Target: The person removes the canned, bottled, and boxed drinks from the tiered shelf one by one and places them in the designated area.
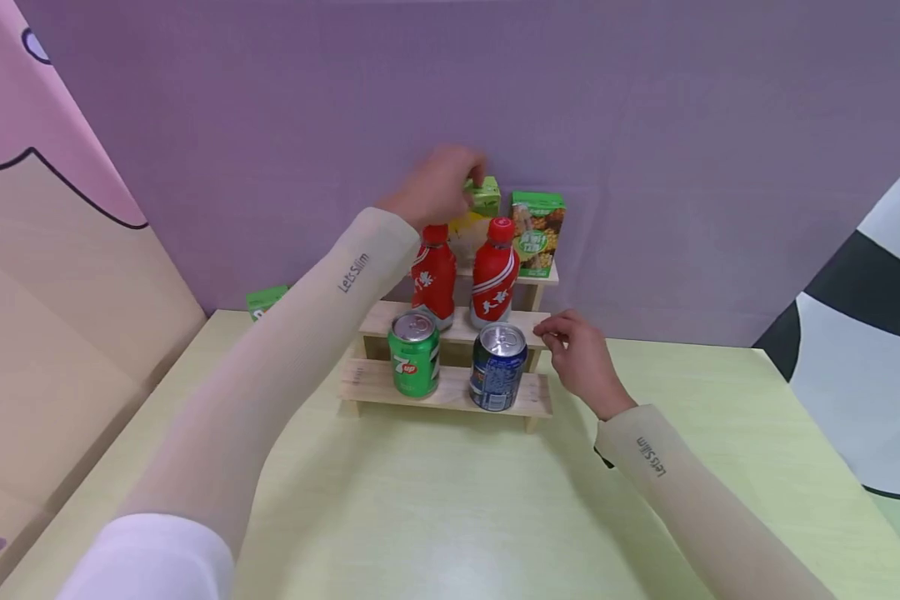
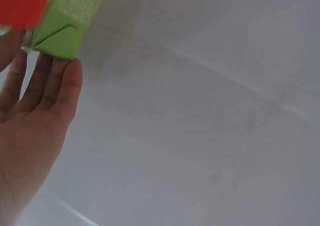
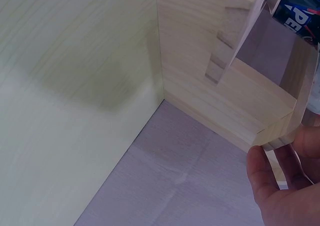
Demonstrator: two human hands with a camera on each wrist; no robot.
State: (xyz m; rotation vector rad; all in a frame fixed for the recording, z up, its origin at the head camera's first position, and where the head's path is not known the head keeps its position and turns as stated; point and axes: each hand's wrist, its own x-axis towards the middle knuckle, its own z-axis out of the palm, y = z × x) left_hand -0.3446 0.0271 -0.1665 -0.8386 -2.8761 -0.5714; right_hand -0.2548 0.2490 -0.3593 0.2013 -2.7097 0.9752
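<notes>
A three-step wooden stand (image 1: 442,396) rises against the backdrop. On its top step is a yellow-green drink carton (image 1: 486,198), partly hidden behind red bottles. My left hand (image 1: 438,185) reaches over the bottles and pinches the carton's top end; in the left wrist view its fingers lie along the carton's green end (image 2: 60,38). My right hand (image 1: 579,357) grips the right end of the middle step between thumb and fingers, also visible in the right wrist view at the step's corner (image 3: 272,136). Beside the held carton stands a green-topped snack-picture carton (image 1: 538,235).
Two red bottles (image 1: 495,279) occupy the middle step. A green 7up can (image 1: 415,354) and a dark blue can (image 1: 498,367) are on the lowest. Another green carton (image 1: 265,300) sits left on the table (image 1: 435,508), partly behind my left arm. A purple-grey backdrop (image 1: 690,183) stands behind.
</notes>
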